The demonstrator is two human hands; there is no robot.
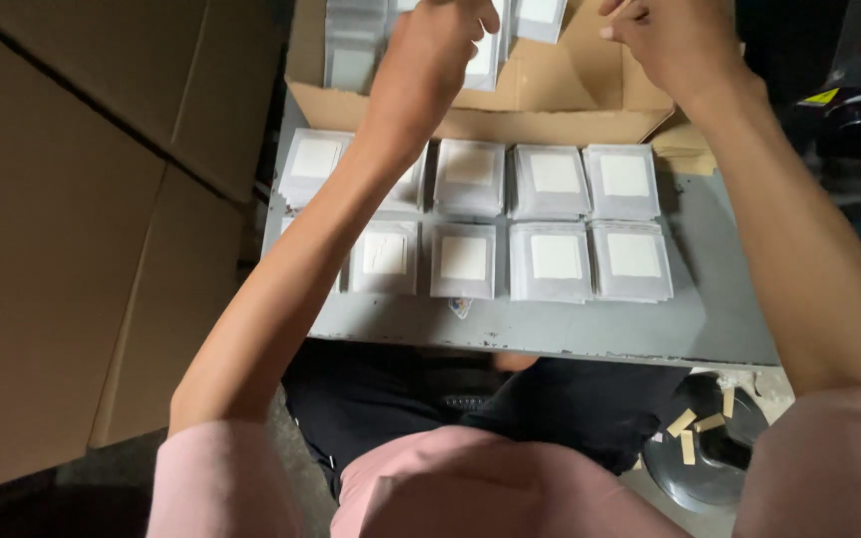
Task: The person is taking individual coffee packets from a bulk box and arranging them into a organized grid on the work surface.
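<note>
While the person sits at the grey metal table (550, 334), both arms reach forward into an open cardboard box (550, 95) at its far edge. The left hand (440, 45) is curled around the top of a clear plastic pouch (483, 62) standing in the box, fingers pinched on it as far as I can make out; the frame cuts off the fingertips, so the grip itself is partly a guess. The right hand (675, 35) hovers apart from it, over the box's right side, fingers bent inward, and I cannot tell whether it holds anything. More pouches (353, 45) stand upright in the box to the left.

On the table just in front of the box, flat pouches with white square inserts lie in two neat rows (550, 224), edges nearly touching, the left arm crossing over the leftmost stacks. To do this well, I would judge that the pinched pouch should be lifted straight up so its neighbours stay standing, with the forearm kept high enough not to brush the rows below.

Large cardboard sheets (82, 219) lean at the left. Down by the right knee, a round dark tray (700, 478) holds a few small tan strips (695, 433).
</note>
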